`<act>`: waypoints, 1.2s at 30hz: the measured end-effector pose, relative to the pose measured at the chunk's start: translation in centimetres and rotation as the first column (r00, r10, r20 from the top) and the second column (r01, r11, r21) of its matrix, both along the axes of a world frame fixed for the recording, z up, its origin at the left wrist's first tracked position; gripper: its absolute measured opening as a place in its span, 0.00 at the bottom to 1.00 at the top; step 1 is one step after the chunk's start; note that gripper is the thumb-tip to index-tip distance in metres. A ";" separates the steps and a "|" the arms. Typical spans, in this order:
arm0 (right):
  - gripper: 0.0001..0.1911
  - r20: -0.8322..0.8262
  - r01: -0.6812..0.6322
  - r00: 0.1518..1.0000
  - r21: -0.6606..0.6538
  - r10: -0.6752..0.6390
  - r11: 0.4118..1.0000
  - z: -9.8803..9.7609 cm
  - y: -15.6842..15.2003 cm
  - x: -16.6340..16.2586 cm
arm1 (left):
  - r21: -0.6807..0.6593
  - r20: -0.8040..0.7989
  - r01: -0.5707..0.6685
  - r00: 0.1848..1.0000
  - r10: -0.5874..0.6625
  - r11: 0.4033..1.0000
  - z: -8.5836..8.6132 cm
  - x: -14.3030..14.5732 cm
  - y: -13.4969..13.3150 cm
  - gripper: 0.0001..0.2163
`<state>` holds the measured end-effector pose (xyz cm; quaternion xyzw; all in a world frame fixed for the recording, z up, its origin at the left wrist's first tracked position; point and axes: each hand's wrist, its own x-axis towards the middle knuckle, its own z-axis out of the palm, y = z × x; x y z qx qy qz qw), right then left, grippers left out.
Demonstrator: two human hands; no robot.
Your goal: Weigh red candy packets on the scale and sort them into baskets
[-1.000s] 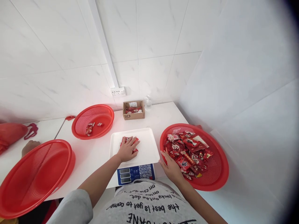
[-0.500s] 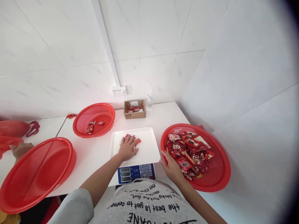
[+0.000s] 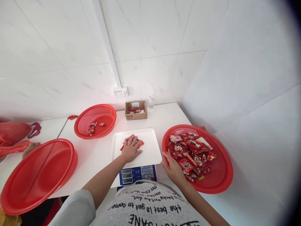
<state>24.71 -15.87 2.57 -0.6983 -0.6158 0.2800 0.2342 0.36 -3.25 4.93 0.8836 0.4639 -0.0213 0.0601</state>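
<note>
My left hand [image 3: 130, 151] lies with its fingers spread over several small red snack packets [image 3: 140, 143] on a white tray [image 3: 150, 153]. Under the tray's near edge shows the blue keypad panel of a scale [image 3: 138, 174]. With its thumb over the rim, my right hand [image 3: 173, 168] holds the left side of a red plastic basket [image 3: 222, 175]. Inside that basket is a heap of mostly red packets [image 3: 190, 155]. The fingers of my right hand are partly hidden beneath the basket.
A red basket [image 3: 108, 128] with a few packets stands back left; another red basket [image 3: 53, 166] is nearer. A small cardboard box [image 3: 136, 116] of packets and a clear plastic bottle [image 3: 150, 103] stand by the wall. At far left, another person's hand [image 3: 31, 148] is beside red bags [image 3: 16, 133].
My left hand has shifted slightly right, and its fingers have spread over the packets. My right hand stays at the basket rim. The other person's hand has moved a little to the right.
</note>
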 end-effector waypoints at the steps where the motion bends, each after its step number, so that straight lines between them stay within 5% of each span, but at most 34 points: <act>1: 0.28 0.000 -0.001 1.000 0.002 0.001 1.000 0.0 0.0 0.0 | -0.009 0.002 0.042 0.999 -0.042 0.999 0.2 -0.2 0.1 0.28; 4: 0.28 -0.005 0.007 1.000 0.009 -0.007 1.000 -0.3 0.0 0.0 | 0.004 0.013 0.038 0.999 -0.038 0.999 0.5 0.0 0.1 0.30; 10: 0.27 -0.026 0.019 0.999 0.015 -0.019 1.000 -0.7 0.0 0.1 | 0.042 0.035 -0.234 0.972 0.232 0.971 0.1 1.4 -0.9 0.24; 19: 0.27 -0.047 0.001 0.999 0.010 -0.001 1.000 -1.0 0.0 0.3 | 0.070 0.079 0.007 0.997 -0.013 0.998 0.0 -0.4 0.5 0.20; 28: 0.28 -0.050 0.014 0.999 0.005 -0.014 1.000 -0.9 0.0 0.5 | 0.022 0.104 -0.261 0.961 0.258 0.965 -0.6 1.4 -0.6 0.27; 36: 0.37 -0.020 0.110 0.994 0.004 -0.110 0.994 -1.8 0.3 0.4 | -0.064 0.200 -0.097 0.974 0.108 0.993 0.0 -0.2 -0.2 0.29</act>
